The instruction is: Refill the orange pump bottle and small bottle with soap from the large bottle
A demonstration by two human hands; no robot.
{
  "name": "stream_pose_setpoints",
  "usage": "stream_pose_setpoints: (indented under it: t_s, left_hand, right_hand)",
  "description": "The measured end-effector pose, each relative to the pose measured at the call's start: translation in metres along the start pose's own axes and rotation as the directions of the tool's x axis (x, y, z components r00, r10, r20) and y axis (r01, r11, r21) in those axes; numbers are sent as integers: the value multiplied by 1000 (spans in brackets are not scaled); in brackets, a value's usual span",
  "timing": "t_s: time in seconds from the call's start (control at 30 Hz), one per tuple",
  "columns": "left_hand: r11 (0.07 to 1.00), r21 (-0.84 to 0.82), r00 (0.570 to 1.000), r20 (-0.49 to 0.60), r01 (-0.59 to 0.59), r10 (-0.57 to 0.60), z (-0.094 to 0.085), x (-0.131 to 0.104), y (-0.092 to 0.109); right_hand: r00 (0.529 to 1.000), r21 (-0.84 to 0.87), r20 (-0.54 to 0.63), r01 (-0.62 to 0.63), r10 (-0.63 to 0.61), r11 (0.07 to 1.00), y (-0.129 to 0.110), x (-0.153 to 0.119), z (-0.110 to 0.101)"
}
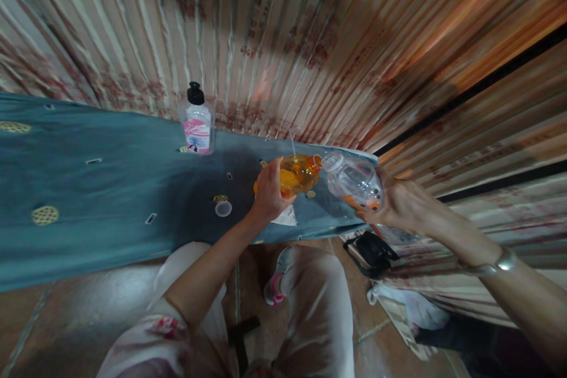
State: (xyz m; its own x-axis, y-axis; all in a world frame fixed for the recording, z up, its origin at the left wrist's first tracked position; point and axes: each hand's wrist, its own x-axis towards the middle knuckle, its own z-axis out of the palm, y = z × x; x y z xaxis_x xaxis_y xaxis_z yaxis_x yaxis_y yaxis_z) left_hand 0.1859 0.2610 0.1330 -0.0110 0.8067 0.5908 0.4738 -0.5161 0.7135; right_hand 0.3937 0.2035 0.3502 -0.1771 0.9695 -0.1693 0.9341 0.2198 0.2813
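My left hand (pixel 271 192) is wrapped round a bottle of orange liquid (pixel 299 174), tilted on its side with its mouth to the right. My right hand (pixel 390 201) grips a clear plastic bottle (pixel 352 177), also tilted, its mouth facing left. The two mouths meet or nearly meet; whether they touch is too small to tell. Some orange shows low in the clear bottle. Beneath my left hand lies a white tissue (pixel 286 217). A small round whitish cap or cup (pixel 223 208) rests on the teal cloth, left of my left hand.
A clear bottle with a pink label and black top (pixel 199 127) stands at the back of the teal-covered table (pixel 119 189). Pleated curtains (pixel 248 41) hang behind and to the right. A black bag (pixel 372 253) and white cloth (pixel 420 307) are low on the right.
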Motion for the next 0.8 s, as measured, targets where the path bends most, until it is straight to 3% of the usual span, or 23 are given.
stream_pose_setpoints:
  t_s: [0.5, 0.8]
  left_hand:
    - [1000, -12, 1000, -15, -16, 16, 2, -1, -2]
    - [1000, 10, 999, -40, -26, 26, 3, -1, -2]
  right_hand:
    - [997, 5, -49, 59, -58, 998, 5, 0, 6]
    - [999, -26, -42, 17, -18, 1000, 3, 0, 5]
